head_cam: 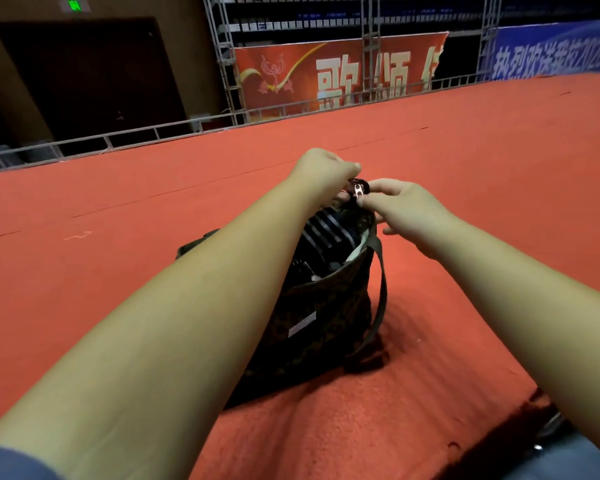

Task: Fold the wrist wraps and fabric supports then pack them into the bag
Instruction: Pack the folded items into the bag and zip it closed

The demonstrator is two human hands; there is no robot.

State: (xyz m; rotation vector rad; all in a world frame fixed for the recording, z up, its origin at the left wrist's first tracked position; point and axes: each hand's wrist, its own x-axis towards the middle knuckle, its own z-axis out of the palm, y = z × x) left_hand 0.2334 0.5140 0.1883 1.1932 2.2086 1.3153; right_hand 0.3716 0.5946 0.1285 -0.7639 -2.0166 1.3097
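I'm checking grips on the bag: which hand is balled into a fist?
The left hand, curled tight at the bag's far end; the right hand pinches the metal pull, other fingers loose.

Indoor hall stage: red carpet (430, 168), metal trusses (227, 57), banners (326, 74).

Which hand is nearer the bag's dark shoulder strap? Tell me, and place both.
Right. The right hand sits just above the strap; the left hand is farther, at the bag's far end.

Red carpet (465, 161) is stretching toward a metal railing (146, 132) — a red banner (284, 74) and a blue banner (555, 51) are hanging beyond.
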